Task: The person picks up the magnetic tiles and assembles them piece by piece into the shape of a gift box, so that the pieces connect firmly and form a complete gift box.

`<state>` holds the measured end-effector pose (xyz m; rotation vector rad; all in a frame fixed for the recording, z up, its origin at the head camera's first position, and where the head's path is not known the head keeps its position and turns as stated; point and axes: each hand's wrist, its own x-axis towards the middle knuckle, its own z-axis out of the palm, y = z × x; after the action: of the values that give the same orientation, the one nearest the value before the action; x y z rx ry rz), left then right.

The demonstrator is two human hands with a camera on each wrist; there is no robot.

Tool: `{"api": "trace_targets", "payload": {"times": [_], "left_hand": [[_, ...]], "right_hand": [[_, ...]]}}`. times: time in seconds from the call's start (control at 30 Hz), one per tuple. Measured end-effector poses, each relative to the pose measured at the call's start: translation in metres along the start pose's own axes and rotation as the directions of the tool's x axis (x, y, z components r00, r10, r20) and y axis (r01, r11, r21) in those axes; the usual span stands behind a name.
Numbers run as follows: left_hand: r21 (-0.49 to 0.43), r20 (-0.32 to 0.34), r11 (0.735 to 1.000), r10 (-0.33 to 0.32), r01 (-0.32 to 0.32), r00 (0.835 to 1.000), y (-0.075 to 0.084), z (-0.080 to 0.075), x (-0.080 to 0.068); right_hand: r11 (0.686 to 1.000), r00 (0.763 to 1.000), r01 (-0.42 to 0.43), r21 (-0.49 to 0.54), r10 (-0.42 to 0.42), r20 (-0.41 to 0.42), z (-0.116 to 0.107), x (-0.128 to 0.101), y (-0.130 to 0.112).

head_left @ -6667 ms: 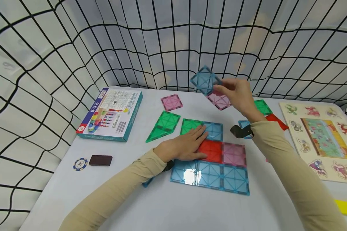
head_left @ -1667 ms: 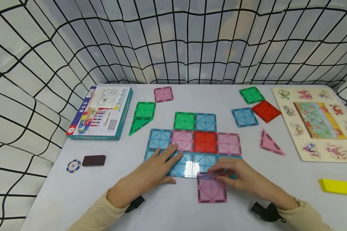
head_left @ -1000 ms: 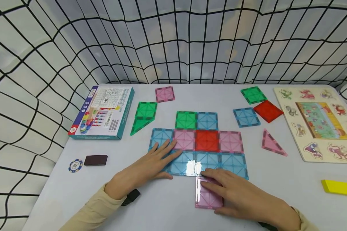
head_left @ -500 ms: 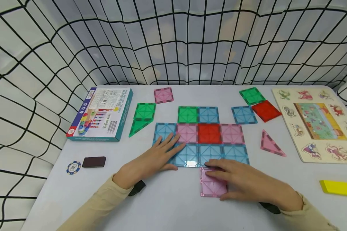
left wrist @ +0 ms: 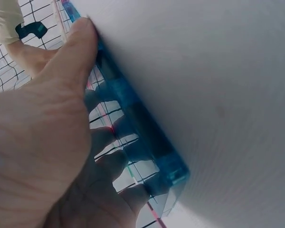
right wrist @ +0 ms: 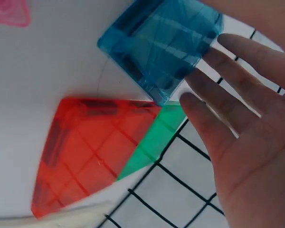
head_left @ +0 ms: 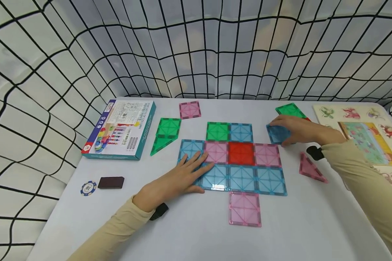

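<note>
My left hand (head_left: 178, 181) lies with spread fingers on the left part of a flat magnetic-tile layout, over a blue tile (head_left: 191, 148) and the neighbouring pink one (head_left: 216, 152). The left wrist view shows its thumb along a blue tile's edge (left wrist: 137, 118). At the back right, my right hand (head_left: 298, 129) grips a loose blue square magnetic tile (head_left: 277, 135), fingers at the far side and thumb at the near side. A red square tile (head_left: 241, 153) sits mid-layout. One pink square tile (head_left: 245, 209) lies against the front of the bottom blue row (head_left: 243, 178).
Beside the right hand lie a green tile (head_left: 289, 110), a red tile (right wrist: 95, 147) and a pink triangle (head_left: 311, 168). A puzzle board (head_left: 387, 170) is partly under the right arm. At left are a box (head_left: 124, 127), green tiles (head_left: 166, 130), a dark block (head_left: 111, 182) and a chip (head_left: 88, 188).
My right hand set the pink square tile against the front row, let go, and moved to the back right onto the loose blue tile. My left hand stayed on the layout during the last seconds.
</note>
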<state>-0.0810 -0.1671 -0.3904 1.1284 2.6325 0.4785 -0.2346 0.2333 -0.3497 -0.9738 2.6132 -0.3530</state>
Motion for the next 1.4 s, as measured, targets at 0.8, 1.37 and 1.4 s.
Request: {"api": "trace_targets", "payload": {"times": [0.8, 1.37, 1.4], "left_hand": [[-0.045, 0.041, 0.998, -0.035, 0.037, 0.999, 0.0, -0.001, -0.001], [-0.062, 0.109, 0.997, -0.028, 0.035, 0.994, -0.015, -0.011, -0.008], [-0.072, 0.103, 0.997, -0.019, 0.026, 0.994, -0.016, -0.011, -0.009]], "right_hand": [[0.966, 0.892, 0.241, 0.093, -0.183, -0.413, -0.011, -0.013, -0.07], [0.896, 0.89, 0.429, 0.117, -0.396, -0.226, 0.105, -0.02, -0.204], [0.9, 0.893, 0.422, 0.108, -0.392, -0.22, 0.108, -0.02, -0.207]]}}
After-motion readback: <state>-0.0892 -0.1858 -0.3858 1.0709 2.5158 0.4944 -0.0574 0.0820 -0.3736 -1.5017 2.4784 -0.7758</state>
